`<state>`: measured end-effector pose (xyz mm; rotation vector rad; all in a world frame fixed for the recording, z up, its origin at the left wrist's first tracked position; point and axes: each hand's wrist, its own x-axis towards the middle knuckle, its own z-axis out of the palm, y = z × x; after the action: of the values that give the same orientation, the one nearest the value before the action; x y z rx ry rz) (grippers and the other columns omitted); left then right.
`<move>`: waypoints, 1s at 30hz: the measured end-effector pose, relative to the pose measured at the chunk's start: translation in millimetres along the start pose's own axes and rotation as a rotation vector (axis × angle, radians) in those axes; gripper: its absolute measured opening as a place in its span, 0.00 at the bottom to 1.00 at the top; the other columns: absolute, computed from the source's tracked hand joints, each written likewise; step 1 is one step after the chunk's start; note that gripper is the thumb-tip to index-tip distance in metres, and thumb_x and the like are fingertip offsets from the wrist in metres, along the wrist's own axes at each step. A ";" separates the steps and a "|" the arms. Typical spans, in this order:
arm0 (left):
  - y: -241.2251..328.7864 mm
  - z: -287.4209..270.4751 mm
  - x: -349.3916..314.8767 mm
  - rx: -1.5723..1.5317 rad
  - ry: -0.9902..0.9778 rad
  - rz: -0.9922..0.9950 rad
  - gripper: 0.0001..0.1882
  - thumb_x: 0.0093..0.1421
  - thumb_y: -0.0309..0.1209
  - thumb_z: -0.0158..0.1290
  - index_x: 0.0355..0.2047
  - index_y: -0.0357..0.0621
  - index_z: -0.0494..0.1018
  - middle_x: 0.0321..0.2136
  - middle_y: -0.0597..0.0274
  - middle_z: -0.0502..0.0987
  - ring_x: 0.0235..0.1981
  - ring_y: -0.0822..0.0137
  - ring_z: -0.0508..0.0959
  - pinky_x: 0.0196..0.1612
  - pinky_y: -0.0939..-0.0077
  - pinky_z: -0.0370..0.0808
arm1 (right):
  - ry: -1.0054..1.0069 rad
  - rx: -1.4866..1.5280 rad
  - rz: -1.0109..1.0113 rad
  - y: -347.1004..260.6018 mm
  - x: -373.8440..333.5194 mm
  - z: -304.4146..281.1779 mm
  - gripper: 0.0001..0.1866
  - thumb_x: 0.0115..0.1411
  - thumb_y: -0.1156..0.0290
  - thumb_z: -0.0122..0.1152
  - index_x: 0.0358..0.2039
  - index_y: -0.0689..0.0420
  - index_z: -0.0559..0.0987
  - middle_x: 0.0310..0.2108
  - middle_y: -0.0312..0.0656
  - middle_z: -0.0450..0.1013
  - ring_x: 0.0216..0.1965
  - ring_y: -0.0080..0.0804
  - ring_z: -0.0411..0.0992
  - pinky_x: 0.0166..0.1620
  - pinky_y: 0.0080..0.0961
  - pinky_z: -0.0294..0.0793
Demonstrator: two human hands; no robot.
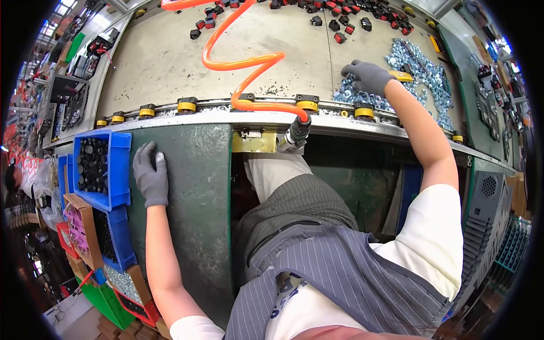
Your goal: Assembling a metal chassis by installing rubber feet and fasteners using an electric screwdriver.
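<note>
The left hand [151, 175] is resting loosely open on the green table [195, 170]; the right hand [367, 77] is bending beside small silvery parts [411, 54] on the pale table [153, 62] — whether it's gripping any, I cannot tell. Careless sweeping could be scattering loose parts.

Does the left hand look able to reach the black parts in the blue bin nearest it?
Likely yes: the left hand is beside the blue bin, whose open top exposes the black parts; only the bin's near side seems to stand between.
</note>
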<state>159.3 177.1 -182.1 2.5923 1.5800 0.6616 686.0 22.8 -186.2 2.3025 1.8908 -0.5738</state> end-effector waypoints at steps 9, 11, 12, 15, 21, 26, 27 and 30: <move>-12.8 11.5 5.1 -0.038 0.006 0.067 0.15 0.57 0.33 0.49 0.45 0.45 0.71 0.45 0.54 0.71 0.51 0.56 0.67 0.56 0.65 0.60 | 0.411 0.197 -0.086 35.4 -1.3 30.0 0.16 0.50 0.72 0.57 0.41 0.56 0.73 0.35 0.47 0.72 0.38 0.41 0.73 0.42 0.33 0.71; -23.7 5.8 -1.0 -0.007 0.012 0.060 0.15 0.58 0.33 0.48 0.45 0.44 0.71 0.45 0.54 0.71 0.51 0.57 0.67 0.56 0.66 0.60 | 0.592 0.710 0.073 41.3 -9.4 21.9 0.15 0.51 0.72 0.55 0.40 0.58 0.72 0.29 0.46 0.72 0.29 0.33 0.74 0.33 0.28 0.73; -15.9 7.6 1.3 -0.013 0.000 0.061 0.15 0.59 0.33 0.47 0.45 0.43 0.71 0.45 0.54 0.71 0.51 0.56 0.67 0.56 0.66 0.60 | 0.787 0.916 0.159 66.4 -19.6 26.3 0.13 0.51 0.71 0.55 0.37 0.61 0.72 0.26 0.45 0.71 0.25 0.28 0.73 0.28 0.23 0.73; -12.3 7.3 0.7 -0.005 -0.003 0.054 0.15 0.59 0.32 0.47 0.46 0.42 0.70 0.45 0.53 0.71 0.50 0.56 0.67 0.56 0.66 0.61 | 0.909 1.492 0.461 140.8 -69.3 22.1 0.12 0.50 0.73 0.55 0.37 0.58 0.73 0.26 0.43 0.71 0.26 0.31 0.73 0.27 0.25 0.74; -3.8 11.8 3.7 -0.001 -0.012 0.059 0.15 0.60 0.32 0.45 0.46 0.40 0.70 0.46 0.52 0.70 0.51 0.55 0.67 0.55 0.67 0.61 | 1.210 1.219 0.905 305.4 -215.9 58.1 0.08 0.50 0.69 0.52 0.31 0.57 0.71 0.24 0.43 0.69 0.27 0.40 0.71 0.30 0.34 0.69; -17.4 8.7 -1.2 0.091 0.001 0.054 0.15 0.60 0.31 0.45 0.46 0.40 0.69 0.46 0.51 0.70 0.51 0.54 0.67 0.56 0.66 0.61 | 0.720 -0.431 1.358 285.1 -258.9 72.3 0.21 0.53 0.57 0.56 0.45 0.52 0.70 0.38 0.47 0.73 0.39 0.44 0.74 0.41 0.34 0.73; -16.2 11.0 -1.0 0.085 0.011 0.056 0.15 0.60 0.31 0.45 0.46 0.40 0.69 0.46 0.51 0.70 0.51 0.54 0.67 0.56 0.66 0.61 | 0.732 -0.432 1.362 278.4 -258.9 66.1 0.21 0.53 0.57 0.56 0.45 0.52 0.70 0.38 0.47 0.73 0.39 0.44 0.74 0.41 0.34 0.73; -17.4 12.8 -1.0 0.093 0.000 0.047 0.16 0.59 0.30 0.45 0.46 0.39 0.69 0.46 0.51 0.69 0.51 0.54 0.67 0.56 0.66 0.61 | 0.415 -0.316 1.408 275.0 -247.5 46.5 0.12 0.58 0.65 0.50 0.42 0.53 0.70 0.44 0.48 0.72 0.42 0.46 0.73 0.41 0.35 0.74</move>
<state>149.0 187.1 -198.3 2.7030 1.5923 0.6057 902.6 -280.8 -183.9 2.8135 0.0212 0.3691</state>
